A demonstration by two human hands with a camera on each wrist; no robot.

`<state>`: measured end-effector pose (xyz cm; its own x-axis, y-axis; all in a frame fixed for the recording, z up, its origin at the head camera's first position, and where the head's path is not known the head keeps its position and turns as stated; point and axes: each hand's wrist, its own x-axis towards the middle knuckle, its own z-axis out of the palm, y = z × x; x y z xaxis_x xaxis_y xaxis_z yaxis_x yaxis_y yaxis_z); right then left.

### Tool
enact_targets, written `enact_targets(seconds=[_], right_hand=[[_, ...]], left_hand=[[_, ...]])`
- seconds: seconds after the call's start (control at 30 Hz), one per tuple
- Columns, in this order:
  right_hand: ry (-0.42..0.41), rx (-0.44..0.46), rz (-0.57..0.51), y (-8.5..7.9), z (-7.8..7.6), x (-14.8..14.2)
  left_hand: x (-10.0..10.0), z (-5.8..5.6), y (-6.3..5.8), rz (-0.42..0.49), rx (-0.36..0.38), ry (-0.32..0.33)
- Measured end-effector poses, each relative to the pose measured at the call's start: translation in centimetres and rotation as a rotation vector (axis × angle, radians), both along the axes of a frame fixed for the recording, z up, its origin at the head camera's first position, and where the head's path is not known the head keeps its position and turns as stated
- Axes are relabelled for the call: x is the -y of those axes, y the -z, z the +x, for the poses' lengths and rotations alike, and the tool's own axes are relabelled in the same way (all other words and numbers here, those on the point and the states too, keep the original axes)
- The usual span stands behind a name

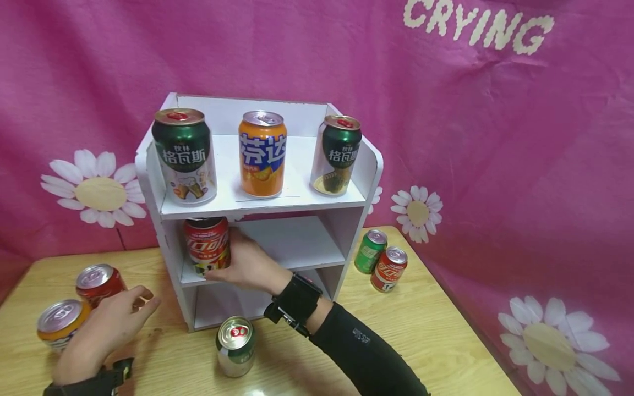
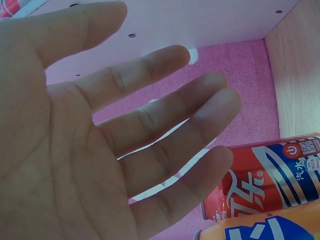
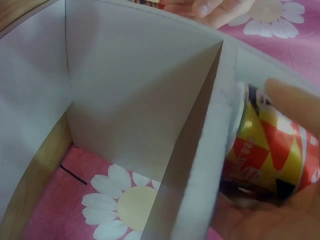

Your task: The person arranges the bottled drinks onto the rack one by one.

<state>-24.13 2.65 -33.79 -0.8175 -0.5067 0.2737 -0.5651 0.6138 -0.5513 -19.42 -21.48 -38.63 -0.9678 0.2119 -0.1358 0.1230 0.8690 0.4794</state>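
Observation:
On the left of the middle level of a white shelf unit (image 1: 297, 242), my right hand (image 1: 252, 265) grips a red cola can (image 1: 207, 246). The right wrist view shows the patterned side of that can (image 3: 272, 150) between thumb and fingers, against the shelf board's edge. My left hand (image 1: 110, 323) hovers at the left with fingers loosely spread and holds nothing; its palm (image 2: 65, 150) faces the left wrist camera. Nearest to it are a red cola can (image 1: 100, 283) and an orange soda can (image 1: 61, 322) on the table, the latter partly hidden by the hand.
The top shelf bears two green-and-white cans (image 1: 184, 157) (image 1: 337, 157) with an orange can (image 1: 263, 154) between them. Another green-and-white can (image 1: 235, 349) stands before the unit. A green can (image 1: 370, 253) and a red can (image 1: 389, 269) stand to its right. Behind hangs a pink cloth (image 1: 470, 137).

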Motion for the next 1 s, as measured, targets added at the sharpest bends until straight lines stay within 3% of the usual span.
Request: enact_targets(seconds=[0.43,0.73,1.0], right_hand=[[-0.042,0.027,0.028,-0.4,-0.2,0.1],[-0.131,0.135,0.024,-0.8,-0.9,0.2],[-0.081,0.056,0.06,-0.7,-0.6,0.5]], left_hand=[[0.1,0.1,0.1,0.007,-0.014,0.006],[0.1,0.2,0.2,0.009,-0.033,0.01],[0.0,0.1,0.1,0.001,-0.011,0.004]])
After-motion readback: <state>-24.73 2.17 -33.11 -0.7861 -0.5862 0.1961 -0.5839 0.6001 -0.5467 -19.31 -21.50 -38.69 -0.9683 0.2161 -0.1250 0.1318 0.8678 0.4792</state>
